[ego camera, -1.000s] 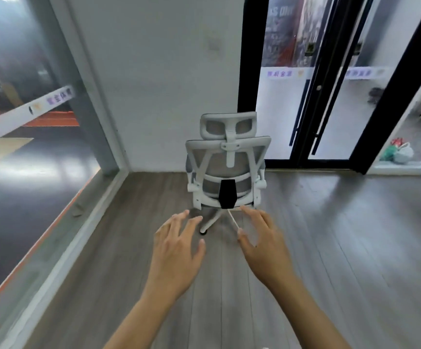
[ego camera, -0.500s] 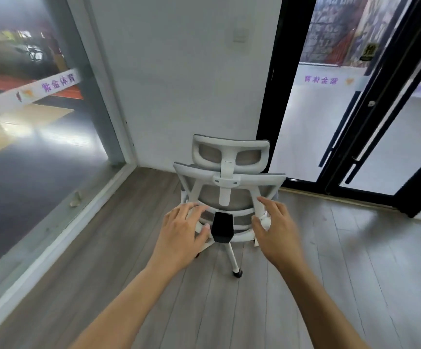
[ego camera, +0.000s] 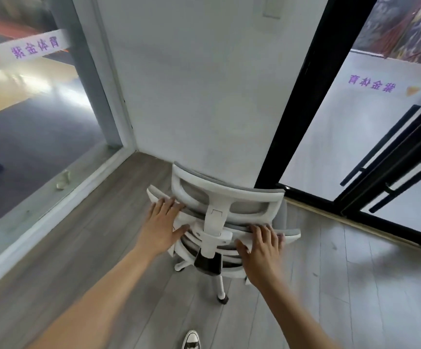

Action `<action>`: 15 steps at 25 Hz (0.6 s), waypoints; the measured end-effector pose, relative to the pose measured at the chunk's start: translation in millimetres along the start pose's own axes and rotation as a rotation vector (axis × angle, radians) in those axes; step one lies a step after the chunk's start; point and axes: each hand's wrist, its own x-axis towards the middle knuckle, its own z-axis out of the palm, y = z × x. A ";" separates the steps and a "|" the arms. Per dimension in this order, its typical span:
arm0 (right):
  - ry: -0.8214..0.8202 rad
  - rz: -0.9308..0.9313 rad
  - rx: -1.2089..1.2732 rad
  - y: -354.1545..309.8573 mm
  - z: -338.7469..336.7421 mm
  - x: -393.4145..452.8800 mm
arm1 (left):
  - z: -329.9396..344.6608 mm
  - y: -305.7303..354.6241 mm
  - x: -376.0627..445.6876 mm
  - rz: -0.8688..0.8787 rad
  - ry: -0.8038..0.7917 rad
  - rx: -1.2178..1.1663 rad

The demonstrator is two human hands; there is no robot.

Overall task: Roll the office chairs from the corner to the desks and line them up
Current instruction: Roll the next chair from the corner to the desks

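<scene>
Both hands on chair-back top edge. Left hand (ego camera: 163,226) and right hand (ego camera: 263,248): fingers spread, curling over backrest (ego camera: 229,224), thumbs behind. Office chair (ego camera: 225,210) just ahead of fingertips, in corner, facing wall (ego camera: 191,96). Backrest runs left-right; hands about equally near.

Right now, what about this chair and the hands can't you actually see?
Head view only:
- Chair seat and armrests: hidden behind its own backrest.
- Wheels: only one caster shows; the others are under the chair.
- Left hand and right hand fingertips: curled over the backrest edge, out of sight.
- Desks: outside the frame.
</scene>
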 end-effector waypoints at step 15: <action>0.015 -0.947 0.146 104.9 1.5 52.4 | 51.4 139.1 -185.3 -0.571 0.346 -0.007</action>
